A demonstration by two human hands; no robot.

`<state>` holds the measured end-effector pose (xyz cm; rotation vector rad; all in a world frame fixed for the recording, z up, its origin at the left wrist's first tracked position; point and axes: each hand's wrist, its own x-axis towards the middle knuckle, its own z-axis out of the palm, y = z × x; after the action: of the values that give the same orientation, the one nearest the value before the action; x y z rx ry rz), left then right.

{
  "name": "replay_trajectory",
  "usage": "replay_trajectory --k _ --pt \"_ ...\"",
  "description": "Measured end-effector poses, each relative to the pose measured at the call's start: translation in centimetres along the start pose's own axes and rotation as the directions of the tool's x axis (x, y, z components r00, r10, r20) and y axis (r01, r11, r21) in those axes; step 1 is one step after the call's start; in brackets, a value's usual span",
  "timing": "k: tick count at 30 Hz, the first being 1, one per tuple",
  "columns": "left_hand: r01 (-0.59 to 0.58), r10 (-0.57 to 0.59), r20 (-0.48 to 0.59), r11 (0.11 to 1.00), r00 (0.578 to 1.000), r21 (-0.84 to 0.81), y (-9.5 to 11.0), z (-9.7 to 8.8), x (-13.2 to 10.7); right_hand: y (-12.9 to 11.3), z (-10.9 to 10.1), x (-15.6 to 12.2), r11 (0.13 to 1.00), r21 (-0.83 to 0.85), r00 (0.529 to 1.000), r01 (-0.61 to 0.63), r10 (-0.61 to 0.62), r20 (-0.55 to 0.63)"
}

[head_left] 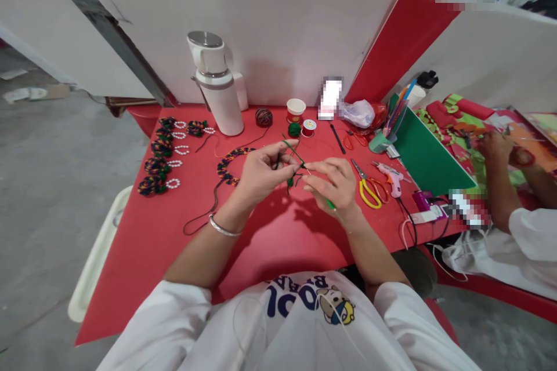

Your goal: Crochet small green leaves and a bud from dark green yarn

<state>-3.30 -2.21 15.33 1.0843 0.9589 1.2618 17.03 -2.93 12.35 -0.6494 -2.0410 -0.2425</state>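
My left hand (261,171) pinches green yarn (292,148), with a strand stretched up across its fingers. Facing it, my right hand (334,184) grips a crochet hook with a green handle (331,204); its thin metal tip meets the yarn between my hands. A small green crocheted piece (290,182) hangs below the fingertips, partly hidden. Left of my hands, a multicoloured crocheted strip (225,167) lies curved on the red table (278,243). Beyond them are a green yarn ball (295,128), a multicoloured yarn ball (263,117) and a spool of red thread (309,126).
Several crocheted pieces with white bead loops (173,184) line the left side. A tall white flask (220,101) and paper cup (296,109) stand at the back. Yellow-handled scissors (369,192) and a pink glue gun (393,178) lie right. Past a green divider (429,156), another person's hands work.
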Motion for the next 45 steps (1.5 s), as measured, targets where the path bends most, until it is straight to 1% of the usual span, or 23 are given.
replay_trajectory --k 1,2,3,5,7,10,12,15,18,20,23,24,25,26,27,29,31,38,41,45 --pt "0.055 -0.054 0.025 0.996 0.998 -0.077 -0.1 0.0 0.1 -0.4 0.5 -0.4 0.995 -0.087 0.996 0.041 -0.047 -0.071" --pt "0.128 -0.118 0.073 0.981 0.99 -0.146 -0.1 -0.1 0.2 -0.7 1.0 -0.7 0.99 -0.135 0.991 0.047 -0.063 -0.118" --pt "0.208 -0.184 0.133 0.957 0.974 -0.2 -0.1 -0.1 0.3 -0.9 1.4 -1.0 0.987 -0.152 0.986 0.047 -0.07 -0.151" --pt "0.344 -0.279 0.253 0.901 0.926 -0.264 0.0 -0.4 0.4 -1.0 1.8 -1.3 0.992 -0.121 0.979 0.038 -0.061 -0.194" --pt "0.396 -0.301 0.325 0.872 0.897 -0.287 0.2 -0.7 0.5 -0.6 1.6 -1.2 0.999 -0.04 0.982 0.033 -0.04 -0.183" --pt "0.389 -0.285 0.343 0.875 0.895 -0.288 0.5 -1.1 0.7 0.2 0.6 -0.4 0.989 0.149 0.997 0.01 0.003 -0.083" --pt "0.385 -0.288 0.342 0.885 0.895 -0.263 0.5 -1.4 0.8 0.7 -0.3 0.2 0.951 0.307 0.999 -0.019 0.027 -0.021" --pt "0.375 -0.294 0.334 0.903 0.895 -0.211 0.4 -1.7 1.0 1.1 -1.3 1.0 0.855 0.507 0.994 -0.107 0.091 0.056" --pt "0.36 -0.294 0.32 0.917 0.901 -0.173 0.0 -1.9 1.2 1.5 -1.7 1.1 0.741 0.633 0.974 -0.225 0.176 0.14" --pt "0.355 -0.291 0.327 0.922 0.899 -0.157 -0.3 -2.0 1.2 1.6 -1.5 0.8 0.641 0.706 0.952 -0.302 0.245 0.185" --pt "0.335 -0.273 0.333 0.931 0.903 -0.144 -0.5 -1.7 1.1 1.5 -0.2 -0.2 0.475 0.793 0.904 -0.381 0.371 0.212" --pt "0.324 -0.265 0.328 0.935 0.907 -0.142 -0.6 -1.5 1.1 1.2 0.4 -0.4 0.443 0.807 0.889 -0.391 0.41 0.206" --pt "0.313 -0.256 0.321 0.939 0.912 -0.142 -0.6 -1.2 1.0 1.0 0.9 -0.7 0.435 0.813 0.881 -0.387 0.435 0.187" --pt "0.301 -0.245 0.31 0.943 0.918 -0.144 -0.7 -1.0 0.9 0.6 1.4 -0.9 0.459 0.792 0.868 -0.402 0.467 0.17" --pt "0.284 -0.231 0.296 0.947 0.927 -0.149 -0.7 -0.8 0.9 0.3 1.8 -1.0 0.513 0.756 0.862 -0.407 0.489 0.133" --pt "0.237 -0.191 0.262 0.958 0.946 -0.159 -0.7 -0.5 0.8 -0.4 2.3 -1.2 0.613 0.674 0.859 -0.412 0.507 0.064" --pt "0.194 -0.155 0.232 0.969 0.96 -0.156 -0.6 -0.5 0.8 -0.7 2.4 -1.2 0.67 0.618 0.862 -0.411 0.507 0.024" --pt "0.096 -0.078 0.128 0.985 0.989 -0.144 -0.8 -0.8 0.9 -0.7 2.2 -1.1 0.706 0.59 0.869 -0.392 0.494 -0.014" --pt "0.093 -0.074 0.122 0.983 0.99 -0.157 -0.8 -0.7 1.0 -0.8 1.9 -0.9 0.708 0.587 0.873 -0.391 0.488 -0.008" --pt "0.088 -0.068 0.14 0.986 0.988 -0.141 -0.9 -0.7 1.0 -1.1 1.7 -0.7 0.73 0.561 0.879 -0.39 0.477 -0.01"
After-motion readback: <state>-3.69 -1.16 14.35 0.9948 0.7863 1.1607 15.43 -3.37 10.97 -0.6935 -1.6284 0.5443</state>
